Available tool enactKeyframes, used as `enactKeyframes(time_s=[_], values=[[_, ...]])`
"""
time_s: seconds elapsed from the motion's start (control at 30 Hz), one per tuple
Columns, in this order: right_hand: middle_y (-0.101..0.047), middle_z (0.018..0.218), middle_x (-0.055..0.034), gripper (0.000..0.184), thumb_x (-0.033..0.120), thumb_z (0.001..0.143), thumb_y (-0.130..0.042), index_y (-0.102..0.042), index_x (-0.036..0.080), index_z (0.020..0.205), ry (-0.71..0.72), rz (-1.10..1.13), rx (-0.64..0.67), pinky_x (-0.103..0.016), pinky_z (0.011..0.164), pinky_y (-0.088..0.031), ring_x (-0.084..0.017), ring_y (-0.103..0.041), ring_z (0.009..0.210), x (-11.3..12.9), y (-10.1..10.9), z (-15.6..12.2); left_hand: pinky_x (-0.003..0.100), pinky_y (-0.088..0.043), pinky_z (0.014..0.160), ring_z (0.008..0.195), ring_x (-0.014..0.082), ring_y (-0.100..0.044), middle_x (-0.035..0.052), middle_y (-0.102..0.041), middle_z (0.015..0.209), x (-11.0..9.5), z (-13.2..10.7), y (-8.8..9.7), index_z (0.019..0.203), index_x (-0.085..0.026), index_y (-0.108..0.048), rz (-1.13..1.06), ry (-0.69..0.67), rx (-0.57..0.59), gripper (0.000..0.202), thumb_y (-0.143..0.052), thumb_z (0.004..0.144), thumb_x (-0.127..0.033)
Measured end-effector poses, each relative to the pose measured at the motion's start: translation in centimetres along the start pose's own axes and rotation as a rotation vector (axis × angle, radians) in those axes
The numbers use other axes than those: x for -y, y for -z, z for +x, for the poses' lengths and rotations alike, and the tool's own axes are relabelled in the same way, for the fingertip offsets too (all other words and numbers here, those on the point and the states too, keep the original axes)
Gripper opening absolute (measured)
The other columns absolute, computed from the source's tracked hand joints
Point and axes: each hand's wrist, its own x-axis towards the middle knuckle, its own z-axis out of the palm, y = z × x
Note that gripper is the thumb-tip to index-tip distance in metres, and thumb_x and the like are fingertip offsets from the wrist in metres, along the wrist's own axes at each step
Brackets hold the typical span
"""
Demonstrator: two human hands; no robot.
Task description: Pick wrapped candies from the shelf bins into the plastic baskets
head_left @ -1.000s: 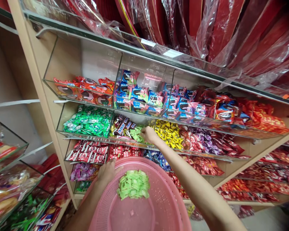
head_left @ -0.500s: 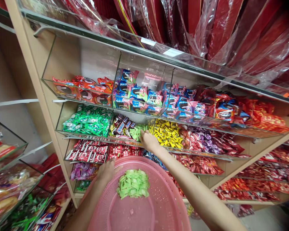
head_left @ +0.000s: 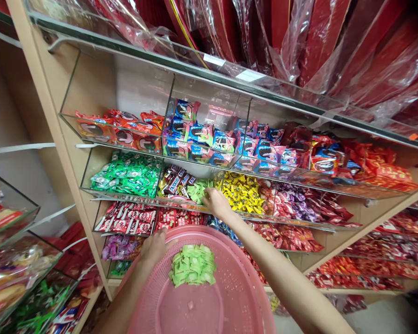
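Note:
My left hand (head_left: 154,247) grips the far rim of a pink plastic basket (head_left: 230,301) held below the shelves. A pile of light green sweet packets (head_left: 193,265) lies in the basket's far part. My right hand (head_left: 215,202) reaches into a clear shelf bin, its fingers curled down on the light green sweets (head_left: 197,190) there; whether it grasps any I cannot make out. Brown chocolate bars (head_left: 176,182) lie left of those sweets and yellow sweets (head_left: 243,192) to the right.
Clear acrylic bins hold bright green packets (head_left: 127,175), red wafer packs (head_left: 130,219), blue biscuit packs (head_left: 202,137) and red and purple sweets (head_left: 299,204). Red wrapped boxes (head_left: 299,37) stand on top. A second shelf unit (head_left: 10,250) is at left.
My right hand slid slightly down and left over the light green sweets in the bin. My left hand and the basket have stayed put.

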Motion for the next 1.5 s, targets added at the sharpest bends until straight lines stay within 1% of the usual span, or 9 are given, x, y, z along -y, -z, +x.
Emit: enactKeyframes(time_s=[0.2,0.37,0.57,0.7,0.87,0.97,1.1,1.33,1.5], values=[[-0.064,0.092,-0.0068,0.020,0.028,0.080,-0.051,-0.055,0.021,0.098,-0.066,0.060,0.012,-0.024,0.063,-0.036,-0.019,-0.059,0.084,0.1,-0.4,0.4,0.034,-0.043,0.076,0.096,0.0278,-0.061,0.0164,-0.065,0.106,0.2,0.2,-0.2,0.121,-0.021,-0.049,0.008,-0.005,-0.004,0.057,-0.034,0.082,-0.060],[-0.064,0.092,-0.0052,0.019,0.027,0.079,-0.050,-0.055,0.021,0.096,-0.050,0.131,-0.098,-0.023,0.065,-0.036,-0.017,-0.058,0.082,0.0,0.2,0.1,0.033,-0.043,0.076,0.095,0.0271,-0.062,0.0161,-0.064,0.110,0.3,0.4,-0.3,0.122,-0.019,-0.048,0.006,-0.012,0.005,0.059,-0.035,0.082,-0.060],[-0.061,0.094,-0.0033,0.019,0.029,0.085,-0.044,-0.051,0.020,0.100,0.115,0.294,-0.229,-0.022,0.067,-0.038,-0.015,-0.057,0.077,-0.7,1.4,-4.5,0.033,-0.043,0.075,0.095,0.0280,-0.061,0.0171,-0.065,0.105,0.1,0.5,-0.4,0.124,-0.014,-0.045,0.042,-0.012,0.007,0.065,-0.033,0.081,-0.062],[-0.058,0.096,-0.0039,0.019,0.026,0.087,-0.041,-0.050,0.022,0.103,0.236,0.273,-0.078,-0.022,0.067,-0.039,-0.014,-0.057,0.076,-1.7,-1.7,-9.1,0.032,-0.043,0.074,0.094,0.0265,-0.062,0.0167,-0.064,0.107,0.1,0.5,-0.2,0.120,-0.014,-0.048,0.059,-0.036,0.003,0.062,-0.030,0.083,-0.061],[-0.059,0.095,-0.0048,0.015,0.018,0.086,-0.040,-0.050,0.021,0.097,0.182,0.112,0.147,-0.024,0.061,-0.038,-0.016,-0.059,0.077,-3.0,-7.2,-12.9,0.031,-0.044,0.072,0.092,0.0267,-0.063,0.0160,-0.065,0.105,0.0,0.4,0.1,0.120,-0.014,-0.047,0.057,-0.029,0.001,0.063,-0.032,0.081,-0.061],[-0.060,0.093,-0.0043,0.013,0.016,0.085,-0.040,-0.050,0.020,0.093,0.141,0.004,0.255,-0.024,0.056,-0.034,-0.015,-0.060,0.072,-3.3,-9.4,-14.2,0.031,-0.045,0.070,0.092,0.0274,-0.063,0.0158,-0.066,0.104,-0.1,0.3,0.3,0.119,-0.013,-0.048,0.062,-0.033,-0.003,0.062,-0.032,0.082,-0.060],[-0.059,0.096,-0.0054,0.010,0.017,0.086,-0.041,-0.049,0.019,0.093,0.101,-0.106,0.327,-0.024,0.051,-0.033,-0.016,-0.062,0.071,-3.2,-11.0,-15.5,0.032,-0.045,0.070,0.090,0.0268,-0.063,0.0150,-0.066,0.105,-0.1,0.3,0.4,0.117,-0.013,-0.049,0.075,-0.052,-0.019,0.060,-0.032,0.082,-0.059],[-0.059,0.100,-0.0090,0.026,0.002,0.083,-0.037,-0.050,0.018,0.099,0.197,-0.290,0.366,-0.024,0.054,-0.045,-0.019,-0.062,0.081,-3.0,-13.1,-16.0,0.035,-0.046,0.070,0.089,0.0275,-0.063,0.0165,-0.065,0.105,0.1,0.5,0.1,0.118,-0.012,-0.049,0.075,-0.067,-0.012,0.064,-0.024,0.084,-0.060],[-0.057,0.100,-0.0095,0.029,0.000,0.082,-0.035,-0.050,0.017,0.100,0.224,-0.317,0.379,-0.024,0.056,-0.049,-0.019,-0.060,0.085,-3.0,-14.0,-15.9,0.035,-0.046,0.071,0.090,0.0278,-0.063,0.0164,-0.064,0.107,0.0,0.3,0.3,0.120,-0.012,-0.048,0.071,-0.059,-0.008,0.064,-0.025,0.083,-0.060]])
